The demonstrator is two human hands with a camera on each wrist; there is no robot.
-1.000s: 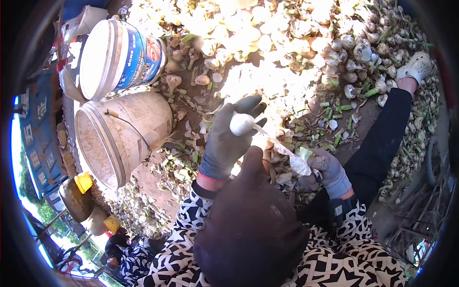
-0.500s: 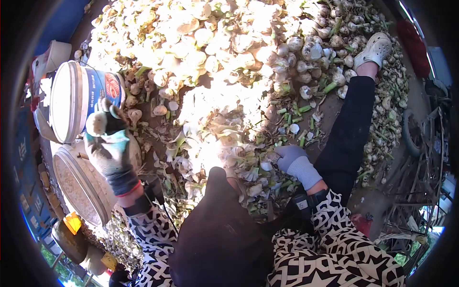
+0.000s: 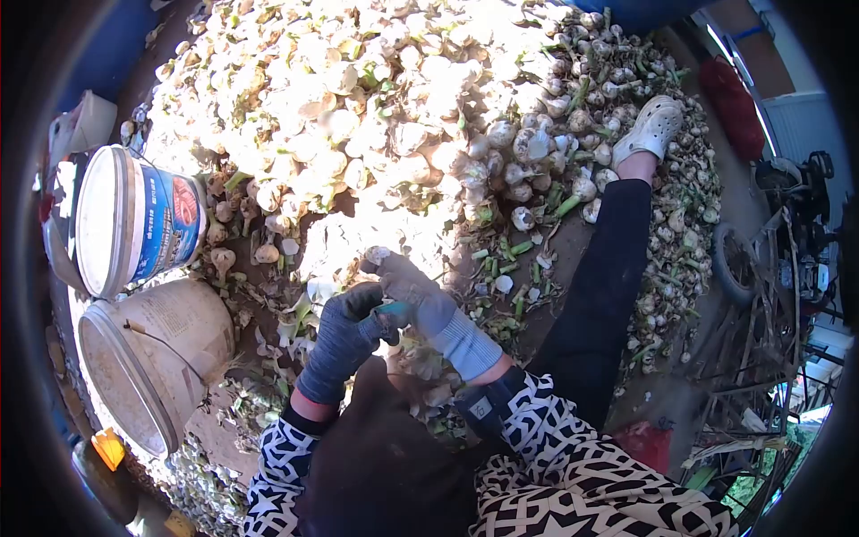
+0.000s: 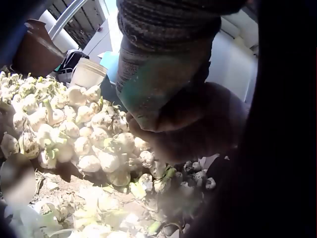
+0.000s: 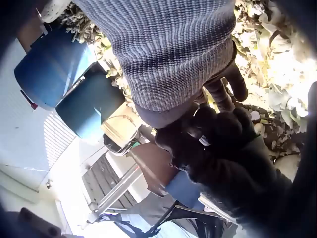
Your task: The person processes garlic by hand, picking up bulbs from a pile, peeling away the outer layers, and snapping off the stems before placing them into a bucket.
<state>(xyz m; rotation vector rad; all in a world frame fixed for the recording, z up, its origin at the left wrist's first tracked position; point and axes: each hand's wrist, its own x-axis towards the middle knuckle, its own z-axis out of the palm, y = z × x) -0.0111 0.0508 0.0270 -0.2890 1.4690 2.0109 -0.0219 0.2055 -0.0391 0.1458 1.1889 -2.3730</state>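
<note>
Near the middle of the head view, the left hand (image 3: 344, 338), in a dark grey glove, and the right hand (image 3: 419, 302), in a pale grey knitted glove, meet and touch above a litter of pale skins. The left fingers are curled against the right palm. The right fingers stretch toward the far left. What either hand grasps is hidden, so I cannot tell. Just beyond the hands and reaching to the far edge lies the big heap of white garlic bulbs (image 3: 358, 98). At the left lie two tipped buckets: a white plastic bucket with a blue label (image 3: 170, 224) farther off, and a plain white plastic bucket (image 3: 179, 331) nearer. To the right a black trouser leg (image 3: 599, 277) reaches out to a white clog (image 3: 653, 130) resting among bulbs. Short green stem pieces (image 3: 514, 251) lie between the leg and the hands.

Close up in the left wrist view, the left hand (image 4: 168, 99) shows a teal palm and blurred, bent fingers. Their hold cannot be made out. Garlic bulbs (image 4: 84, 144) are piled at the left beneath it, with a small white tub (image 4: 89, 73) beyond them.

Seen from the right wrist, the right hand (image 5: 183, 69) fills the top. Its dark fingertips (image 5: 225, 91) touch the curled left hand (image 5: 218, 144). Nothing between them can be made out. Sunlit garlic skins (image 5: 287, 74) lie at the right.
</note>
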